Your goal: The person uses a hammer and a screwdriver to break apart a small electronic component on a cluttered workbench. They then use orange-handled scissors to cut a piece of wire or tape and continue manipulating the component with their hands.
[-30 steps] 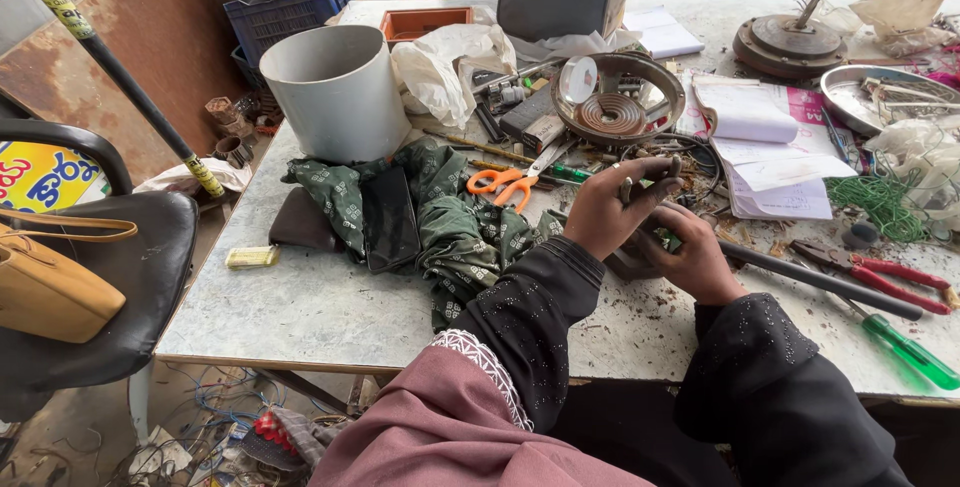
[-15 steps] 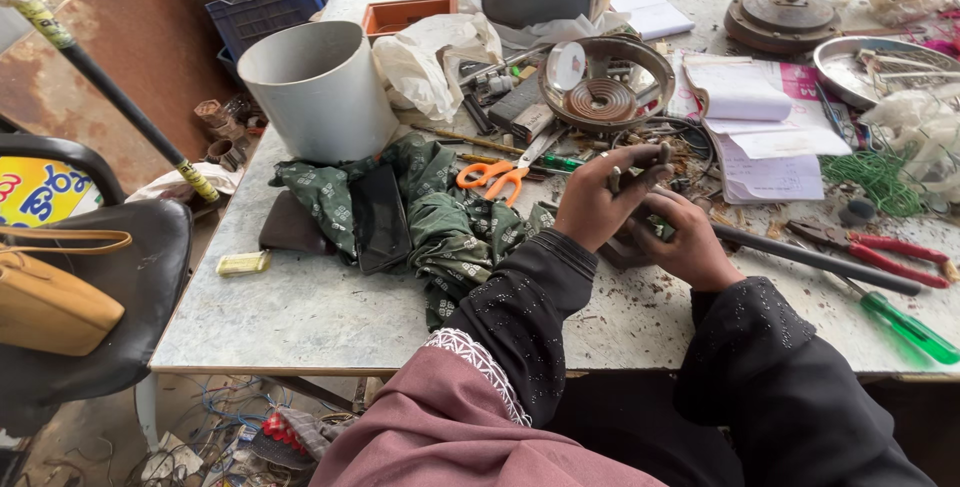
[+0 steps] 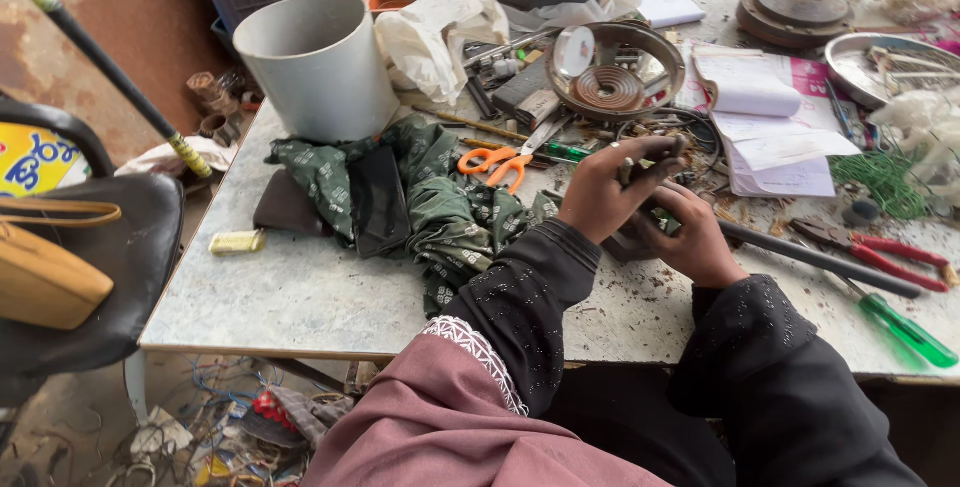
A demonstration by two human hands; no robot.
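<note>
1. Small dark part [image 3: 640, 215] is sitting between both hands, just above the table [image 3: 300, 292] — what kind of part, unclear.
2. Left hand [image 3: 612, 190] is pinching it; right hand [image 3: 690, 237] is cupping underneath.
3. Fitting work seems underway — steady fingers needed next.

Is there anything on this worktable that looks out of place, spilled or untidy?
Yes. A crumpled green cloth lies heaped across the table's middle, orange-handled scissors rest partly on it, and brown crumbs are scattered around the left hand and right hand. Wires litter the floor below.
</note>
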